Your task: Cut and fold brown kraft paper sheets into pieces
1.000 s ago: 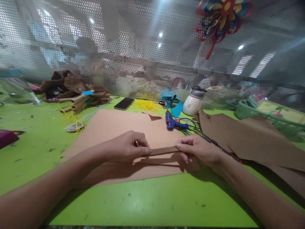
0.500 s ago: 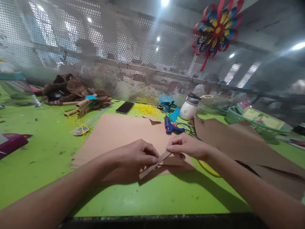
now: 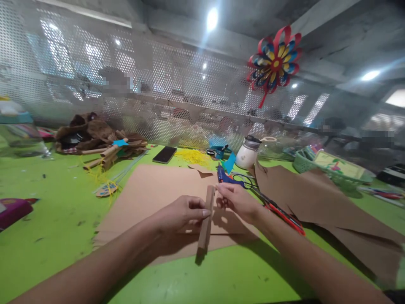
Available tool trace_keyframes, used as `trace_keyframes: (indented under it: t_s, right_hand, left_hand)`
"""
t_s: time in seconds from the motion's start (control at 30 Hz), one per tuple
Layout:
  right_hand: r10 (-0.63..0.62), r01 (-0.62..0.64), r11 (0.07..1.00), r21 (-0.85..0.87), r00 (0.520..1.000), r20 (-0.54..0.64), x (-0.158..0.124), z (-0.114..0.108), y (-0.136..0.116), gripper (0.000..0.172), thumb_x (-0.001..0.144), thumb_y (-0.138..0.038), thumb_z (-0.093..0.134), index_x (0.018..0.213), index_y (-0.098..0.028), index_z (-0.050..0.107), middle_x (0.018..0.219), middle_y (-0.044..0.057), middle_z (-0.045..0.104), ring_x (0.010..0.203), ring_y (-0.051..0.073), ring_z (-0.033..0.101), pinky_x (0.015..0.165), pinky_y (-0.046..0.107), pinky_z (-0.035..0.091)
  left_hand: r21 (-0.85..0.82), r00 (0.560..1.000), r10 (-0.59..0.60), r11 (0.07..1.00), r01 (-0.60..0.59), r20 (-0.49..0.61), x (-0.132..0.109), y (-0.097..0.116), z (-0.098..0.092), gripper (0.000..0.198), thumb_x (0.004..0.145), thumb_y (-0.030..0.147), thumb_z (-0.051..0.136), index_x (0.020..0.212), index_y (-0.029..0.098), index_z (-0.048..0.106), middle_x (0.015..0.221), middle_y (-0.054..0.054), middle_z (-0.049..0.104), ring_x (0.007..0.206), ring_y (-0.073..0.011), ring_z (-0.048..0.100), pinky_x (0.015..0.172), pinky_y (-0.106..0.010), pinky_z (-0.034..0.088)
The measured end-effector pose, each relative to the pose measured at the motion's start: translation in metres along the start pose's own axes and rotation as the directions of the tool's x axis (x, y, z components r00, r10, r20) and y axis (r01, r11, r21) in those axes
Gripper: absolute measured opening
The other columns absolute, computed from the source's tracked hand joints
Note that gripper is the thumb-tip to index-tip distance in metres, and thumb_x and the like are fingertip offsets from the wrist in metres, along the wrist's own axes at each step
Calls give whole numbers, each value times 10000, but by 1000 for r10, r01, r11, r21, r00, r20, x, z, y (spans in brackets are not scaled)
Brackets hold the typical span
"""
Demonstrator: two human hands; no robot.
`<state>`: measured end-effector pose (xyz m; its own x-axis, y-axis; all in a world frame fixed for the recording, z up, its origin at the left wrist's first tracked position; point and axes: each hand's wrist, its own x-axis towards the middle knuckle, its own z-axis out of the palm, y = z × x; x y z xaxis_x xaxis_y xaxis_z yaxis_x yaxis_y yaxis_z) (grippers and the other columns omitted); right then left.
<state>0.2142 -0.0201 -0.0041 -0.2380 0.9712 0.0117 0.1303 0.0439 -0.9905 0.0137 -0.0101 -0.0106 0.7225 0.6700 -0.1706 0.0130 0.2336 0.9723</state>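
Observation:
A narrow folded strip of brown paper (image 3: 206, 226) points lengthwise away from me, above a stack of brown paper sheets (image 3: 152, 185). My left hand (image 3: 182, 213) is closed on the strip's middle, thumb on top. At the far end, my right hand (image 3: 236, 200) has its fingers pinched at the strip's right edge; the exact contact is partly hidden. Beyond that hand lies a blue hot glue gun (image 3: 227, 175) with its black cord. Red-handled scissors (image 3: 286, 219) rest right of the stack, partly behind my right forearm.
Large brown paper pieces (image 3: 294, 194) cover the right side, by a green basket (image 3: 335, 177). Behind the stack are a phone (image 3: 164, 154), yellow shreds (image 3: 193, 157) and a white jar (image 3: 247, 155). Paper rolls (image 3: 109, 156) lie back left. A perforated metal screen (image 3: 177, 93) stands behind.
The strip has swung from a slant to nearly straight away from me, its near end shifting right. My right hand has moved slightly left to its far edge. The camera view has tilted up.

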Motion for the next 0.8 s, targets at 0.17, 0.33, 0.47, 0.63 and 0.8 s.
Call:
trace_keyframes:
  t_s: [0.17,0.33,0.47,0.63,0.8]
  right_hand:
    - [25,-25,1000,18,999,42,-19,13,16,537,812,-646,588,757,-117,667,673,25,600,630,122,540,633,270,427]
    - [32,-28,999,-22,974,223,-35,29,16,465,830,-584,616,781,-123,651,731,64,655,664,136,573,651,280,447]
    - [24,-24,1000,-3,984,177,-37,36,20,425,808,-550,661,793,-127,622,716,65,654,625,136,580,604,275,453]
    - [83,-86,996,31,992,92,-36,42,26,445,790,-577,661,732,-145,568,598,11,571,516,109,513,495,242,405]
    - [73,-72,997,-15,994,82,-36,41,24,517,842,-633,545,663,-148,550,557,7,548,456,89,472,446,222,341]
  left_hand:
    - [-205,985,84,972,-114,-148,3,-4,-3,378,609,389,842,779,129,629,695,-13,599,648,-143,557,659,-284,432]
    - [-285,950,117,937,-203,-291,8,-13,-5,383,607,361,855,797,140,606,692,-14,607,634,-140,570,655,-280,448]
    - [-294,949,125,932,-213,-291,9,-14,-3,372,651,338,836,870,144,605,750,-27,626,659,-138,578,660,-270,450]
    - [-275,946,112,941,-199,-303,9,-13,0,364,675,334,822,887,138,601,792,-38,637,680,-140,590,658,-263,442]
    - [-272,952,137,939,-213,-273,8,-15,-1,341,718,320,797,926,135,601,814,-48,655,687,-140,601,656,-259,438]
